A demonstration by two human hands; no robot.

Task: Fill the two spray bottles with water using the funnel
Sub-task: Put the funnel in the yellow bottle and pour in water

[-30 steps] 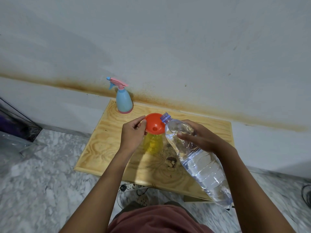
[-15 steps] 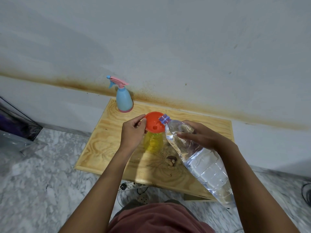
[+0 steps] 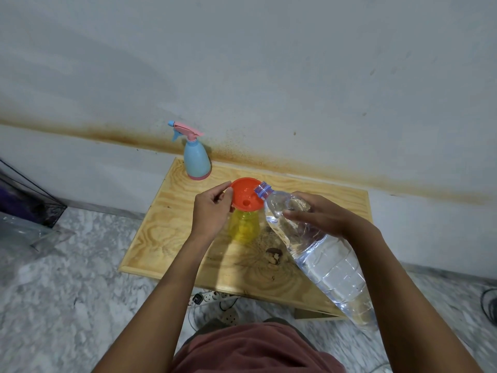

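Note:
An orange funnel [image 3: 245,194] sits in the neck of a yellow spray bottle [image 3: 244,228] with no spray head, standing mid-table. My left hand [image 3: 212,211] pinches the funnel's left rim. My right hand [image 3: 320,215] grips the upper part of a large clear water bottle [image 3: 322,262], tilted so its open mouth with a blue ring lies over the funnel's right rim. A blue spray bottle [image 3: 197,160] with a pink trigger head stands at the table's far left corner, by the wall.
The low wooden table [image 3: 166,232] stands against a stained grey wall. A dark knot or stain [image 3: 273,256] marks the tabletop near the big bottle. A power strip [image 3: 212,296] and cables lie on the marble floor under the near edge. A dark box [image 3: 24,200] sits at left.
The water bottle has tipped further, its mouth moving left from beside the funnel to over the funnel's rim. My left hand has stayed on the funnel.

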